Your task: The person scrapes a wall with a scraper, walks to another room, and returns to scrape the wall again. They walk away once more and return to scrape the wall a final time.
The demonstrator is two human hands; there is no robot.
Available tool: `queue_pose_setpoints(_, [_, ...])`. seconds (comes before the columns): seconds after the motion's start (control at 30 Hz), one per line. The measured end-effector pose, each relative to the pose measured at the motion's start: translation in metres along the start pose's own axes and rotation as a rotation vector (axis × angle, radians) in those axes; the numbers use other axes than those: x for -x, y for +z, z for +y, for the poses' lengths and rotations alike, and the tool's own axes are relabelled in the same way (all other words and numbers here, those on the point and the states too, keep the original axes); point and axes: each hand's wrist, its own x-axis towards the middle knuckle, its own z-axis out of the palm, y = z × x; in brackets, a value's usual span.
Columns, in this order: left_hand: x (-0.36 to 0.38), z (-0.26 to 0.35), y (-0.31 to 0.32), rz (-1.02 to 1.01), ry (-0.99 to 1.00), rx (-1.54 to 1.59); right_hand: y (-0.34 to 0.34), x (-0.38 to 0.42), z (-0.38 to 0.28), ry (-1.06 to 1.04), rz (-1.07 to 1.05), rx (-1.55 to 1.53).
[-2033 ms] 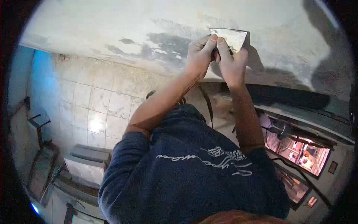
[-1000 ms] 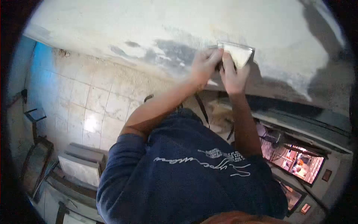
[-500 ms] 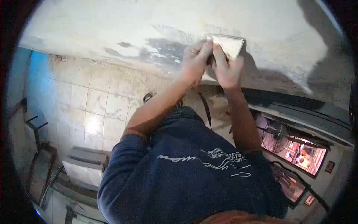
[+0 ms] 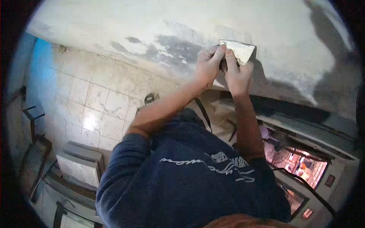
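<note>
Both my hands grip one putty knife (image 4: 243, 50), its wide blade coated with pale filler and its far edge against the whitish wall (image 4: 273, 22). My left hand (image 4: 208, 65) is closed at the blade's left side, with the thumb near the blade's base. My right hand (image 4: 238, 78) is closed beside it, its thumb lying on the blade. The fingers hide most of the handle. Left of the knife, a dark grey patch (image 4: 178, 45) with white smears marks the wall.
A dusty tiled floor (image 4: 91, 97) runs below the wall at left. A pale box-like object (image 4: 78, 171) stands at lower left. At right are a dark ledge (image 4: 289, 110), a fan (image 4: 279, 154) and an opening (image 4: 310, 167) onto a brightly lit area.
The camera view has shifted a little. Relative to the marks on the wall, the putty knife and both hands have come slightly down toward my body. Both hands keep their grip.
</note>
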Motion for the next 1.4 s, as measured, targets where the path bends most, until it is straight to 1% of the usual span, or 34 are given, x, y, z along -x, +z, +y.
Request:
queue_pose_setpoints(0.07, [-0.008, 0.004, -0.001, -0.042, -0.044, -0.1, 0.001, -0.005, -0.003, 0.045, 0.043, -0.069])
queue_pose_setpoints(0.1, [-0.012, 0.012, -0.005, -0.079, -0.003, -0.084, 0.009, -0.013, -0.003, -0.137, 0.048, -0.097])
queue_pose_setpoints(0.13, [-0.01, 0.011, -0.007, -0.078, -0.015, -0.091, 0.011, -0.011, -0.001, -0.126, 0.055, -0.102])
queue_pose_setpoints(0.2, [-0.012, 0.022, -0.005, -0.015, 0.005, -0.003, 0.018, -0.013, -0.007, -0.235, 0.055, 0.023])
queue_pose_setpoints(0.23, [-0.008, 0.021, 0.0, 0.048, 0.022, -0.077, 0.01, -0.012, 0.0, -0.119, -0.02, -0.008])
queue_pose_setpoints(0.27, [-0.008, 0.01, -0.001, -0.015, 0.024, -0.033, 0.008, -0.01, 0.004, -0.16, 0.038, 0.071])
queue_pose_setpoints(0.33, [-0.015, 0.005, -0.003, 0.005, 0.002, -0.042, 0.009, -0.011, -0.002, -0.071, 0.041, -0.059])
queue_pose_setpoints(0.37, [-0.014, 0.022, -0.002, -0.036, 0.054, -0.045, 0.013, -0.015, -0.01, -0.096, -0.009, -0.022])
queue_pose_setpoints(0.4, [-0.011, 0.035, 0.0, -0.019, 0.033, -0.007, 0.015, -0.02, -0.007, -0.149, -0.045, -0.026])
queue_pose_setpoints(0.47, [-0.008, 0.031, -0.001, -0.016, 0.079, 0.016, 0.02, -0.019, 0.002, -0.269, 0.008, -0.033])
queue_pose_setpoints(0.53, [-0.011, 0.013, -0.004, 0.056, 0.058, -0.115, 0.018, -0.012, -0.002, -0.126, 0.055, -0.153])
queue_pose_setpoints(0.57, [-0.011, 0.022, -0.001, 0.023, -0.002, -0.105, 0.015, -0.012, -0.009, -0.11, 0.021, -0.073])
queue_pose_setpoints(0.6, [-0.013, 0.032, -0.003, 0.035, 0.016, -0.103, 0.02, -0.019, -0.014, -0.119, 0.003, -0.077])
queue_pose_setpoints(0.67, [-0.013, 0.042, -0.004, -0.011, 0.11, 0.029, 0.025, -0.024, -0.016, -0.225, -0.041, 0.031])
queue_pose_setpoints(0.7, [-0.013, 0.038, -0.004, 0.046, 0.14, -0.011, 0.026, -0.024, -0.013, -0.308, -0.035, 0.065])
queue_pose_setpoints(0.73, [-0.008, 0.034, -0.003, 0.045, 0.13, -0.009, 0.023, -0.017, -0.01, -0.301, -0.03, 0.068])
queue_pose_setpoints(0.8, [-0.008, 0.03, -0.004, 0.002, -0.017, -0.006, 0.02, -0.014, -0.009, -0.093, -0.012, -0.134])
queue_pose_setpoints(0.83, [-0.014, 0.026, -0.011, -0.034, -0.006, -0.026, 0.019, -0.014, -0.011, -0.047, -0.033, -0.083])
queue_pose_setpoints(0.87, [-0.013, 0.033, -0.012, -0.028, -0.001, -0.034, 0.024, -0.017, -0.013, -0.049, -0.039, -0.093])
queue_pose_setpoints(0.93, [-0.011, 0.03, -0.007, 0.032, 0.01, 0.039, 0.022, -0.018, -0.01, -0.021, -0.041, -0.026])
queue_pose_setpoints(0.97, [-0.006, 0.034, -0.004, -0.01, 0.034, -0.023, 0.019, -0.017, -0.003, -0.091, -0.025, -0.014])
queue_pose_setpoints(1.0, [-0.009, 0.023, -0.008, -0.03, 0.042, -0.047, 0.017, -0.016, 0.002, -0.16, -0.008, 0.0])
queue_pose_setpoints(1.03, [-0.013, 0.016, -0.013, -0.052, 0.0, -0.042, 0.014, -0.014, 0.002, -0.075, -0.023, -0.013])
queue_pose_setpoints(1.07, [-0.013, 0.025, -0.011, -0.07, -0.023, -0.041, 0.013, -0.012, -0.007, -0.004, -0.051, -0.03])
queue_pose_setpoints(1.13, [-0.015, 0.041, -0.014, -0.106, 0.054, -0.019, 0.024, -0.018, -0.012, 0.005, -0.074, -0.04])
queue_pose_setpoints(1.17, [-0.016, 0.038, -0.014, -0.014, 0.009, -0.02, 0.025, -0.017, -0.008, -0.021, -0.069, -0.047])
queue_pose_setpoints(1.2, [-0.017, 0.034, -0.013, -0.028, -0.002, -0.028, 0.024, -0.017, -0.003, -0.019, -0.051, -0.052])
queue_pose_setpoints(1.27, [-0.011, 0.02, -0.013, -0.051, -0.019, -0.06, 0.017, -0.009, 0.005, -0.082, 0.005, -0.034])
queue_pose_setpoints(1.3, [-0.015, 0.02, -0.011, -0.052, -0.024, -0.078, 0.017, -0.011, 0.0, -0.108, 0.002, -0.098])
queue_pose_setpoints(1.33, [-0.019, 0.02, -0.013, 0.028, 0.044, -0.141, 0.024, -0.016, -0.003, -0.151, 0.021, -0.166])
queue_pose_setpoints(1.4, [-0.019, 0.039, -0.022, -0.013, 0.041, -0.088, 0.034, -0.023, -0.001, -0.178, -0.031, -0.101])
